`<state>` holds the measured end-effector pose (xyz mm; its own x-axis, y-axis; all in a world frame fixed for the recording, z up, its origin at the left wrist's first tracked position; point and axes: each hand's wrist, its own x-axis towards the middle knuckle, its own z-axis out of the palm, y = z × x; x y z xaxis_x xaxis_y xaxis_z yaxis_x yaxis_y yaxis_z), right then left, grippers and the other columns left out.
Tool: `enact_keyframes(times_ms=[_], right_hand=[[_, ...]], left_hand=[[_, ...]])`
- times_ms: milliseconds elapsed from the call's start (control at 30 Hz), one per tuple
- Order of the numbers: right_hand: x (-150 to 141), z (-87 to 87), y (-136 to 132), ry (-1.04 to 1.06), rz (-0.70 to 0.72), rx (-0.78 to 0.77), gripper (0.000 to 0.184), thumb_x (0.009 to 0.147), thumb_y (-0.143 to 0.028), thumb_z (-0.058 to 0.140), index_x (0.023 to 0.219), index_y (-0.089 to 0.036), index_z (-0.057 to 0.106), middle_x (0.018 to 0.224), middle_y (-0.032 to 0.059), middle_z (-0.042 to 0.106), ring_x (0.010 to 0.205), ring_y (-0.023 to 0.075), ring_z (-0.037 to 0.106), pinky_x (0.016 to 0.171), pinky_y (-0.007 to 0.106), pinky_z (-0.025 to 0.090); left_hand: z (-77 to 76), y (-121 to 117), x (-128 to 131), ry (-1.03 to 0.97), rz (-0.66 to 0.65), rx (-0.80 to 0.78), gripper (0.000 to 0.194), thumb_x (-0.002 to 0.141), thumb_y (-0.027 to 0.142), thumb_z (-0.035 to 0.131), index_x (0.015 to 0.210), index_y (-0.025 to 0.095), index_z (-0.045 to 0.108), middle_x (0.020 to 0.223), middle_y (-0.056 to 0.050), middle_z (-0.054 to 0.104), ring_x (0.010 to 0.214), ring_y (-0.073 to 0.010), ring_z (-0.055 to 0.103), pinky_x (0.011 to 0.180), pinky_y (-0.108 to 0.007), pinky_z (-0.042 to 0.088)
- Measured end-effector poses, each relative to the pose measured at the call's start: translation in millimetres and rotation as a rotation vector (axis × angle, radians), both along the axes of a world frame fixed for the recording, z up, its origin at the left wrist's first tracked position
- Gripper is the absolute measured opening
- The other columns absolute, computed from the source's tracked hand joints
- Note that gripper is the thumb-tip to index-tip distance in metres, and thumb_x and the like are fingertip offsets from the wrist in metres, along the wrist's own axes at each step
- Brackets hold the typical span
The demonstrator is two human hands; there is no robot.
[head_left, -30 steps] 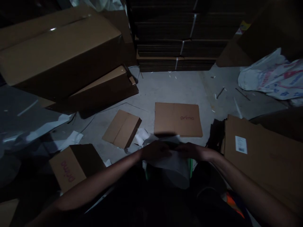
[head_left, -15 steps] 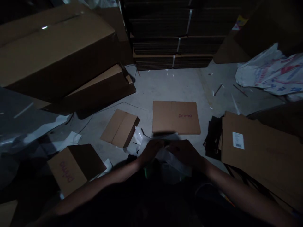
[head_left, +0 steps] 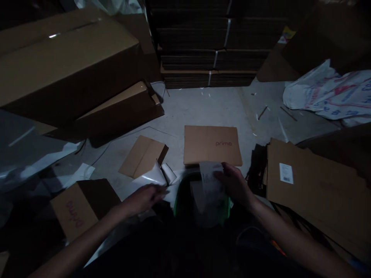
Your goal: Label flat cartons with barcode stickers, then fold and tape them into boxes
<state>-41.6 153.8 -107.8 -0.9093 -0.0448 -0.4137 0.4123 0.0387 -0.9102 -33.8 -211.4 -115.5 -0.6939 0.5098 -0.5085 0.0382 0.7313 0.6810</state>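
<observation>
Drew the left hand (head_left: 147, 197) away from the right hand (head_left: 232, 184) since half a second earlier, exposing more of a pale printed sheet (head_left: 210, 177). Saw grey floor (head_left: 199, 108) mid-frame, a flat box (head_left: 213, 144) at centre, stacked cardboard (head_left: 188, 60) at top centre, a large box (head_left: 66, 54) upper left and a white bag (head_left: 324, 92) upper right. Pinched the sheet's right edge in the right hand, over a green bin (head_left: 229, 209) at lower centre. Curled the left hand partly, left of the sheet; could not tell any grip there.
</observation>
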Motion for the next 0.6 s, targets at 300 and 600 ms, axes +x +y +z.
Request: enact_keyframes(times_ms=[300, 600], right_hand=[[15.5, -2.6, -36.9, -0.214, -0.203, -0.451, 0.03, 0.075, -0.043, 0.086, 0.083, -0.018, 0.072, 0.071, -0.0001, 0.067, 0.066, 0.016, 0.058, 0.067, 0.03, 0.045], [9.4, -16.2, -35.0, -0.257, -0.202, -0.51, 0.03, 0.076, -0.046, 0.081, 0.081, -0.017, 0.072, 0.071, 0.0014, 0.067, 0.069, 0.018, 0.058, 0.067, 0.03, 0.045]], left_hand=[[4.8, 145.4, -27.2, 0.201, 0.326, 0.48, 0.055, 0.091, 0.036, 0.072, 0.143, 0.026, 0.059, 0.139, -0.007, 0.068, 0.124, -0.0263, 0.066, 0.104, -0.038, 0.056], [-7.3, 134.7, -30.6, 0.175, 0.333, 0.439, 0.049, 0.089, 0.031, 0.069, 0.137, 0.026, 0.068, 0.132, -0.005, 0.073, 0.115, -0.0252, 0.071, 0.094, -0.034, 0.061]])
